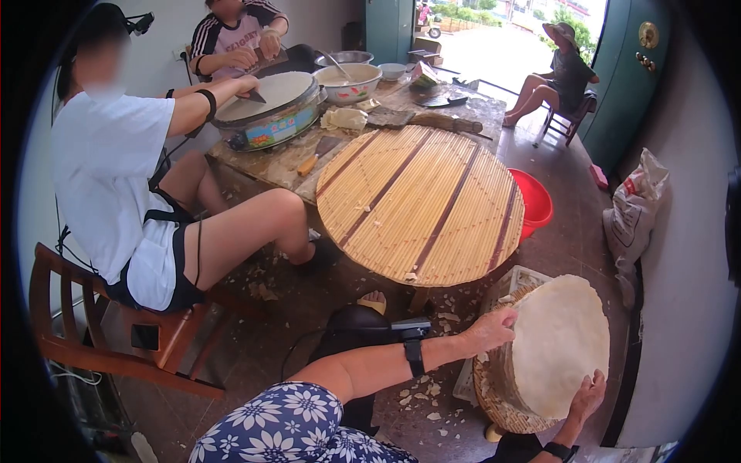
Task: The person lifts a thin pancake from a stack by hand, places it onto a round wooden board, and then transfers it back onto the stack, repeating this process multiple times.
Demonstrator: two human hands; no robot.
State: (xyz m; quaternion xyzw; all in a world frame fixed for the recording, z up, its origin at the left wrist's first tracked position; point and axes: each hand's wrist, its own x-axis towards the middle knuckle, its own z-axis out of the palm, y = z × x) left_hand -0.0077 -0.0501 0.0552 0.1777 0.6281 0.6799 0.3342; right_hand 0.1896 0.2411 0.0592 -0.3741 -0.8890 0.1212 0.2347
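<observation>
Two-handed, lightly steady the stacked round, cream, doughy sheets, left grip at nine o'clock, right grip at five, half-curled, pinch unclear.

At seven o'clock, a navy-blue cloth garment printed with white daisies; just past five, a black wrist strap bearing a boxy grey device; before five, a dark wristband.

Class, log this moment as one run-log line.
sheet stack: on woven tray | left hand: at left edge | right hand: at near right edge
</observation>
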